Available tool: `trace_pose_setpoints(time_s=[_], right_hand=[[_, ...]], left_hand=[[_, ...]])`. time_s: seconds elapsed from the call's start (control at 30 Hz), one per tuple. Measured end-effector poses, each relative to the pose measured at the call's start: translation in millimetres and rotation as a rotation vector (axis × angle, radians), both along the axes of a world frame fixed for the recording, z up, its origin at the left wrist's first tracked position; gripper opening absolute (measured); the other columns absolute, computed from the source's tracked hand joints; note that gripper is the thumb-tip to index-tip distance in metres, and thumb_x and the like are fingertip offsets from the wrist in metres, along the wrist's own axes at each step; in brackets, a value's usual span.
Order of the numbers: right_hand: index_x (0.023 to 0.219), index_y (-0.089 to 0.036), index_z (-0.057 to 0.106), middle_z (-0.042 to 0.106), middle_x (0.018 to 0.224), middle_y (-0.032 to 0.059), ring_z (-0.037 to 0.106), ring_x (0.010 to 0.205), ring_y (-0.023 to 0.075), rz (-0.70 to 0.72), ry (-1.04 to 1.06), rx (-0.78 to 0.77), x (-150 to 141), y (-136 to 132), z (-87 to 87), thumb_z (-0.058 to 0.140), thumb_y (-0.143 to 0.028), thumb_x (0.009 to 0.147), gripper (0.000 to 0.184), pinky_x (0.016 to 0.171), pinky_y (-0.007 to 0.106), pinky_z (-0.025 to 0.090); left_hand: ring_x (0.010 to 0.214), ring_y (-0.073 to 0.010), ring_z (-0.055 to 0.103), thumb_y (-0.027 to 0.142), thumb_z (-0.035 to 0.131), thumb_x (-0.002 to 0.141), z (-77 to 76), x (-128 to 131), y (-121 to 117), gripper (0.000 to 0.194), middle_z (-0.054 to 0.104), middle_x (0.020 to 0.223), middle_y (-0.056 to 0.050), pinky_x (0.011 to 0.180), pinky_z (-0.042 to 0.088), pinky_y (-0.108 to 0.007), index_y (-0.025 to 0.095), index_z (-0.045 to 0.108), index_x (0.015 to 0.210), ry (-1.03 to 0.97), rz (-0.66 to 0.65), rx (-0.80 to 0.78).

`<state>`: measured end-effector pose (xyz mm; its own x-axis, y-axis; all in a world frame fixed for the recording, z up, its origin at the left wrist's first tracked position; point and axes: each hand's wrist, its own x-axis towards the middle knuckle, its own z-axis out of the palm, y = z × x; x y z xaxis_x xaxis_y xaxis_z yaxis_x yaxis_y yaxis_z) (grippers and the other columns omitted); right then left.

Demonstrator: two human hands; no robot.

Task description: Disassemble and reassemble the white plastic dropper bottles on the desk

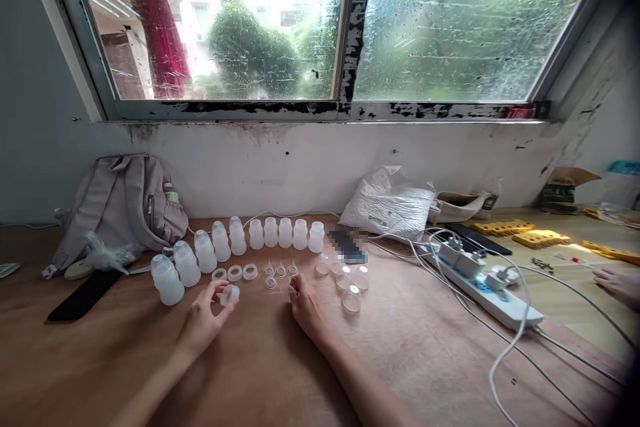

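Note:
My left hand (207, 312) rests on the brown table and pinches a small white plastic ring cap (230, 293) between thumb and fingers. About a hand's width to the right, my right hand (303, 303) pinches a tiny clear nipple piece (292, 289) at its fingertips. Just beyond the hands lie white rings (235, 273) and small clear nipples (281, 271). A curved row of several translucent white small bottles (237, 236) stands behind them. Clear round caps (351, 301) lie to the right of my right hand.
A grey backpack (120, 203) leans on the wall at left, with a black phone (85, 293) in front. A white plastic bag (390, 203), a power strip (487, 293) with plugs and cables, and yellow parts (543, 237) lie at right. Another person's hand (619, 282) shows at the right edge.

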<state>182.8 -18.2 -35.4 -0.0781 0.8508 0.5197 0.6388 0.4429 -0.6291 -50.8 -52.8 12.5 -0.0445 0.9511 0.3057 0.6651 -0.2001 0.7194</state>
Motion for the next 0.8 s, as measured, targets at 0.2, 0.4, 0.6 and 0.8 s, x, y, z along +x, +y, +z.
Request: trace_pose_setpoints(time_s=[0.2, 0.4, 0.6, 0.8], right_hand=[[0.085, -0.021, 0.047, 0.057, 0.068, 0.001, 0.054, 0.059, 0.0149, 0.03, 0.304, -0.097, 3, 4, 7.0, 0.042, -0.029, 0.082, 0.01, 0.055, 0.025, 0.043], [0.078, -0.02, 0.054, 0.057, 0.064, -0.0004, 0.052, 0.056, 0.013, 0.097, 0.413, -0.157, 9, 9, 8.1, 0.047, -0.036, 0.08, 0.018, 0.053, 0.023, 0.041], [0.082, -0.019, 0.054, 0.058, 0.068, -0.0006, 0.052, 0.056, 0.0118, 0.196, 0.403, -0.206, 3, 17, 13.7, 0.05, -0.03, 0.077, 0.012, 0.051, 0.022, 0.042], [0.085, -0.02, 0.051, 0.057, 0.075, 0.0002, 0.051, 0.06, 0.0113, 0.18, 0.39, -0.164, 3, 17, 18.8, 0.05, -0.023, 0.076, 0.009, 0.054, 0.022, 0.042]], left_hand=[[0.063, -0.0123, 0.059, 0.051, 0.058, 0.066, -8.7, 89, 34, 0.046, 0.061, 0.088, -0.006, 0.051, 0.043, -0.02, 0.016, 0.052, 0.096, -0.886, -0.099, -0.19], [0.052, -0.007, 0.054, 0.053, 0.055, 0.068, -29.0, 127, 58, 0.042, 0.056, 0.067, 0.001, 0.047, 0.039, -0.016, 0.016, 0.055, 0.088, -1.083, -0.119, -0.174], [0.05, -0.0075, 0.049, 0.046, 0.057, 0.071, -31.6, 122, 44, 0.036, 0.055, 0.065, 0.001, 0.045, 0.036, -0.017, 0.014, 0.056, 0.088, -0.946, -0.307, -0.149], [0.056, -0.0082, 0.051, 0.039, 0.059, 0.071, -27.1, 122, 40, 0.034, 0.057, 0.075, -0.002, 0.048, 0.038, -0.018, 0.013, 0.053, 0.093, -0.896, -0.346, -0.233]])
